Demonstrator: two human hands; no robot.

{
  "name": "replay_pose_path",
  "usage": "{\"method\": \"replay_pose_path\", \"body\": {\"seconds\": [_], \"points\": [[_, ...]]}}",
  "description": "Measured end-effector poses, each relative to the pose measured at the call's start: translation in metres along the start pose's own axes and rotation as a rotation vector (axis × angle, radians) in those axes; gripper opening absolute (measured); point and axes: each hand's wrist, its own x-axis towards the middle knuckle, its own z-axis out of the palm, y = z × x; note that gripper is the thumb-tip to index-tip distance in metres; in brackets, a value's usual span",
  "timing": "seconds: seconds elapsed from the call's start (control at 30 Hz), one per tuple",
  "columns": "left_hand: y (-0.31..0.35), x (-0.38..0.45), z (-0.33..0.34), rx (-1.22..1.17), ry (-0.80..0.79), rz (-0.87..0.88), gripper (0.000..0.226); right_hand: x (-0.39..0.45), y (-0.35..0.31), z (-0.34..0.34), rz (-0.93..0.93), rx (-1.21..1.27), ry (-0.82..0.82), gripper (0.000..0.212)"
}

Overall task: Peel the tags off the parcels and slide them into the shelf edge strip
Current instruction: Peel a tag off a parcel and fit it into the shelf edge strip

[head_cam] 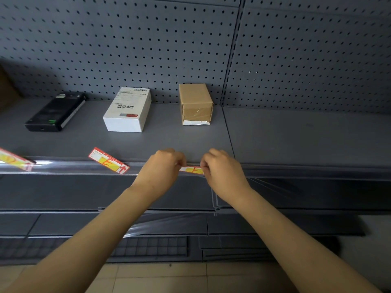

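Dim, flat light; glare on shelf edge strip (69,166) at left; soft shadows behind parcels; wide-angle bowing at edges; slight softness overall.

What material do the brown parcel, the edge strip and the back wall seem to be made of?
Brown parcel: likely cardboard, matte, with folded flaps and glossy clear tape.
Edge strip: probably clear plastic; it is see-through and shows bright glare.
Back wall: looks like grey painted metal pegboard with regular punched holes, though this is uncertain.

Bare shelf (296,134) right of the brown box (195,102) – three parcels crowd the left and middle
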Motion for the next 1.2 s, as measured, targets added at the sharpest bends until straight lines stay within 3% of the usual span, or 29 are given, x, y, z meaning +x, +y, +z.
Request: {"method": "replay_pose_path", "body": {"seconds": [0.27, 0.6, 0.77, 1.03, 1.2], "points": [[-0.002, -0.002, 0.004, 0.202, 0.01, -0.003, 0.022, 0.003, -0.001, 0.004, -0.049, -0.112, -0.013, 0.019], [-0.005, -0.002, 0.007, 0.228, -0.009, -0.001, 0.023, 0.002, -0.001, 0.007, -0.035, -0.077, -0.009, 0.018], [-0.008, 0.0, 0.005, 0.217, 0.004, 0.007, 0.021, 0.0, 0.005, 0.0, -0.029, 0.002, 0.012, 0.018], [-0.014, 0.001, 0.0, 0.235, -0.024, -0.033, 0.025, 0.0, 0.027, -0.02, 0.14, 0.215, 0.103, 0.015], [-0.01, -0.002, 0.001, 0.233, -0.057, -0.047, 0.026, -0.002, 0.022, -0.016, 0.117, 0.239, 0.07, 0.015]]}}
